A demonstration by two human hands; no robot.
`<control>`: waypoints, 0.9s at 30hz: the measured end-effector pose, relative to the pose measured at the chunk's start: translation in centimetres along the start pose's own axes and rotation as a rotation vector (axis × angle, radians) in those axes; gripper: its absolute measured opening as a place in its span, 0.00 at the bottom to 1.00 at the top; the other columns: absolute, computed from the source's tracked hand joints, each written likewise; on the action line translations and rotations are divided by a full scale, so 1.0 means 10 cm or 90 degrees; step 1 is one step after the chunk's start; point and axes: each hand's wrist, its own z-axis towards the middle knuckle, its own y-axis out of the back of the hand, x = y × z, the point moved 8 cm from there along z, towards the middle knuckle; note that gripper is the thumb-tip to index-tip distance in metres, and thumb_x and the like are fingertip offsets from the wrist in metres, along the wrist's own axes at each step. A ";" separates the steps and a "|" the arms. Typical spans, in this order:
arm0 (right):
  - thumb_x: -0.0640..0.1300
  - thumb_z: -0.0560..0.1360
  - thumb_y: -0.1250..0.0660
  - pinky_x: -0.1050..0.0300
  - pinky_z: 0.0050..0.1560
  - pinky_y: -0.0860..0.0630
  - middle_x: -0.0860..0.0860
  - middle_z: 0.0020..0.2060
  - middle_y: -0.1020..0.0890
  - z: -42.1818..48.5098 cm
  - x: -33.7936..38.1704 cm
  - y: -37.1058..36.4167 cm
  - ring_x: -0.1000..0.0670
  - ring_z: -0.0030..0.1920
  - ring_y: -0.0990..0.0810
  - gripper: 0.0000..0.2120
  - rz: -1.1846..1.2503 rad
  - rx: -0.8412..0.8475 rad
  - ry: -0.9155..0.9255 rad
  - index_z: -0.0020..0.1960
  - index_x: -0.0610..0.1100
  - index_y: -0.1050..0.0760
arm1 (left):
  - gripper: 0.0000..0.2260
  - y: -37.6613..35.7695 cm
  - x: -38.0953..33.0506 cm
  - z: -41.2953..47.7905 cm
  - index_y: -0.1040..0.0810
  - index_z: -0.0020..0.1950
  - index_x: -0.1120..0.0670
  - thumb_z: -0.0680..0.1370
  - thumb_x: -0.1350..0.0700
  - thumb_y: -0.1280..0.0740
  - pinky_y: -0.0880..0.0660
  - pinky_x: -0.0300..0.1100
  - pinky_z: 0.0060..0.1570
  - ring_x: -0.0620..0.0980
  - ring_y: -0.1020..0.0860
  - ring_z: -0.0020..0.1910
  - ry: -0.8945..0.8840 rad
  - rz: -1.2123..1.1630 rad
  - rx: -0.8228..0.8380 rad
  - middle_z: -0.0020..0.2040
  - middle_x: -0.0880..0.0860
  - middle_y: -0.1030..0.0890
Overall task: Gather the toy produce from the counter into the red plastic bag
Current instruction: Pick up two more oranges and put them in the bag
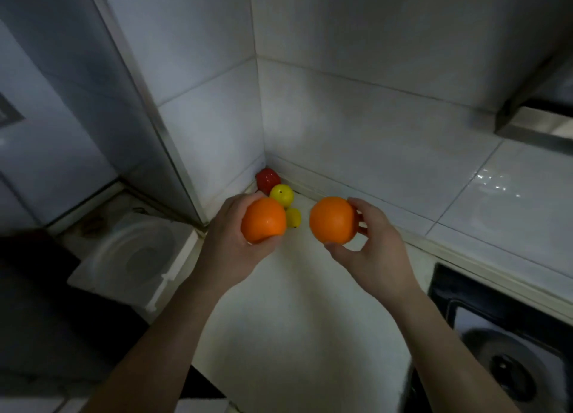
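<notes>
My left hand (231, 251) grips a toy orange (263, 220) above the white counter (297, 313). My right hand (372, 251) holds a second toy orange (332, 220), fingers curled round it. Behind them, in the counter's corner, lie two yellow toy fruits (281, 194) (294, 217), the nearer one partly hidden by the left orange, and a red toy fruit (267, 180) against the wall. No red plastic bag shows in the head view.
White tiled walls (372, 133) close the corner. A black gas stove (502, 335) sits at the right. A white plastic tub (130, 257) stands lower left beside a grey appliance (77, 102). A range hood (539, 124) hangs upper right.
</notes>
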 end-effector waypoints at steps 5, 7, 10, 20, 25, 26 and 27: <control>0.50 0.65 0.23 0.60 0.54 0.30 0.63 0.58 0.33 -0.36 0.21 0.16 0.55 0.57 0.29 0.36 0.025 -0.020 0.003 0.67 0.57 0.37 | 0.33 0.17 -0.18 -0.32 0.35 0.67 0.38 0.67 0.48 0.22 0.32 0.31 0.47 0.40 0.29 0.57 0.003 -0.037 -0.014 0.63 0.39 0.32; 0.50 0.65 0.23 0.61 0.53 0.30 0.63 0.58 0.33 -0.51 0.30 0.21 0.55 0.57 0.29 0.36 0.027 -0.031 0.007 0.66 0.59 0.37 | 0.33 0.24 -0.28 -0.44 0.36 0.66 0.36 0.67 0.47 0.22 0.31 0.31 0.47 0.39 0.30 0.57 -0.005 -0.047 -0.014 0.62 0.38 0.33; 0.50 0.65 0.23 0.60 0.55 0.29 0.63 0.58 0.33 -0.72 0.42 0.30 0.56 0.58 0.30 0.35 0.030 -0.049 0.006 0.64 0.62 0.39 | 0.33 0.29 -0.36 -0.60 0.35 0.66 0.36 0.67 0.47 0.22 0.28 0.37 0.50 0.41 0.29 0.58 -0.022 -0.064 -0.015 0.62 0.38 0.33; 0.48 0.64 0.22 0.59 0.57 0.28 0.61 0.59 0.31 -1.48 0.69 0.41 0.56 0.59 0.29 0.36 -0.003 -0.139 -0.048 0.67 0.56 0.35 | 0.34 0.37 -0.41 -1.02 0.32 0.68 0.40 0.66 0.49 0.21 0.24 0.51 0.56 0.46 0.27 0.61 -0.058 -0.124 0.033 0.65 0.42 0.30; 0.49 0.65 0.23 0.59 0.56 0.28 0.60 0.61 0.32 -1.93 0.70 0.44 0.56 0.59 0.30 0.37 -0.040 -0.152 -0.093 0.69 0.55 0.36 | 0.34 0.28 -0.49 -1.31 0.33 0.68 0.40 0.66 0.46 0.23 0.24 0.49 0.56 0.46 0.27 0.61 -0.084 -0.143 0.086 0.66 0.43 0.30; 0.49 0.65 0.23 0.60 0.55 0.29 0.61 0.61 0.33 -2.03 0.69 0.47 0.57 0.59 0.30 0.37 -0.045 -0.156 -0.106 0.69 0.55 0.37 | 0.33 0.26 -0.54 -1.36 0.33 0.68 0.40 0.66 0.47 0.22 0.24 0.48 0.56 0.45 0.28 0.60 -0.089 -0.145 0.095 0.65 0.43 0.30; 0.49 0.65 0.23 0.61 0.55 0.30 0.61 0.60 0.33 -2.12 0.69 0.52 0.57 0.59 0.30 0.37 -0.047 -0.164 -0.113 0.69 0.55 0.37 | 0.33 0.26 -0.60 -1.42 0.32 0.68 0.40 0.66 0.47 0.22 0.25 0.46 0.55 0.44 0.28 0.60 -0.097 -0.148 0.099 0.65 0.42 0.30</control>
